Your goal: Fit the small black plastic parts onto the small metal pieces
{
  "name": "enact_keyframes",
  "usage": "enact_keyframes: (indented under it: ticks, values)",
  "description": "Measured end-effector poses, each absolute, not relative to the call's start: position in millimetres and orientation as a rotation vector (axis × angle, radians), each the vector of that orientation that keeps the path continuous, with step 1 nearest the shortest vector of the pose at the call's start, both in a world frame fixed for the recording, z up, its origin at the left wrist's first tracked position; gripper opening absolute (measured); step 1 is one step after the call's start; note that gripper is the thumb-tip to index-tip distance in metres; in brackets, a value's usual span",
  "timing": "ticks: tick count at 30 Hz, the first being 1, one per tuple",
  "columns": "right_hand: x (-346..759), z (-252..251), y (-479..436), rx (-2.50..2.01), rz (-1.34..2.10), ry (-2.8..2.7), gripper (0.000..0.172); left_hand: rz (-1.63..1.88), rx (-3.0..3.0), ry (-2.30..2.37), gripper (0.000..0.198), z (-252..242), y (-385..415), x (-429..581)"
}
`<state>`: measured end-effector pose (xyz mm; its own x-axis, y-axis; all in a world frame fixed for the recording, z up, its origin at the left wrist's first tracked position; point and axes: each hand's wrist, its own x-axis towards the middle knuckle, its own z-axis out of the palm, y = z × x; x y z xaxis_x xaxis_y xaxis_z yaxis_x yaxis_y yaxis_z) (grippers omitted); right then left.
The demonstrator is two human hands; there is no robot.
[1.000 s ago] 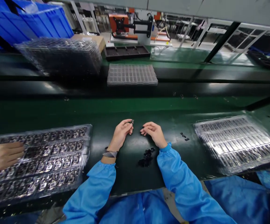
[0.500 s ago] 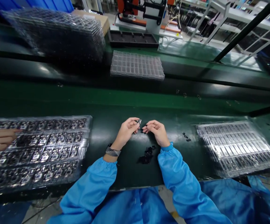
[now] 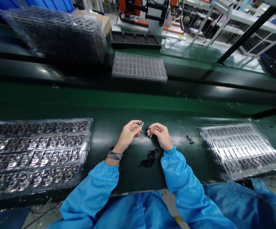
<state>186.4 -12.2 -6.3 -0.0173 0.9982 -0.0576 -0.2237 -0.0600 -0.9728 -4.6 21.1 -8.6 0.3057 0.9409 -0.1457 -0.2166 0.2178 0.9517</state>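
Over the green work surface, my left hand point(image 3: 129, 133) is closed in a pinch on a small silvery electronic part point(image 3: 141, 124). Close beside it, my right hand point(image 3: 159, 133) has thumb and fingers pressed together; something small and dark shows at the tips, too small to name. The two hands are slightly apart. Between my forearms lies a loose pile of small black pieces point(image 3: 149, 158). A few more black pieces point(image 3: 189, 140) lie to the right of my right hand.
A clear tray of electronic parts point(image 3: 44, 157) lies at left, stacked clear trays point(image 3: 243, 151) at right. Beyond the green belt point(image 3: 128, 99), which carries several small parts point(image 3: 185, 97), are a clear tray stack point(image 3: 139, 66), a taller stack point(image 3: 63, 35) and a black tray point(image 3: 135, 40).
Another person's hand over the left tray has left the view. The small parts on the belt have shifted left. My hands stay nearly in place, the right one slightly farther from the silvery part.
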Motion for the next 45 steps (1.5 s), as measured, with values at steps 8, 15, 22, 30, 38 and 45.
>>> enact_keyframes:
  ticks: [8,15,22,30,38,45]
  values:
    - [184.7,-6.3,-11.6,-1.049,1.399,-1.006,0.020,0.974,1.016,0.894,0.041,-9.6,21.6,-4.6]
    - [184.6,-6.5,-11.2,-1.102,1.295,-0.982,0.021,0.966,1.011,0.895,0.042,-11.2,21.7,-4.9]
    - [185.6,-3.5,-11.8,-1.168,1.294,-0.985,0.026,0.933,1.001,0.874,0.042,-8.9,20.1,-5.8]
    - [187.0,-6.4,-11.3,-1.160,1.314,-0.997,0.025,0.918,1.037,0.884,0.043,-6.6,17.6,-4.0]
    - [182.3,-11.0,-6.5,-1.126,1.361,-0.978,0.038,0.881,1.101,0.961,0.049,-5.5,17.9,-3.7]
    - [179.9,-9.8,-5.7,-1.156,1.327,-1.021,0.036,0.881,1.134,0.943,0.047,-7.3,18.6,-4.7]
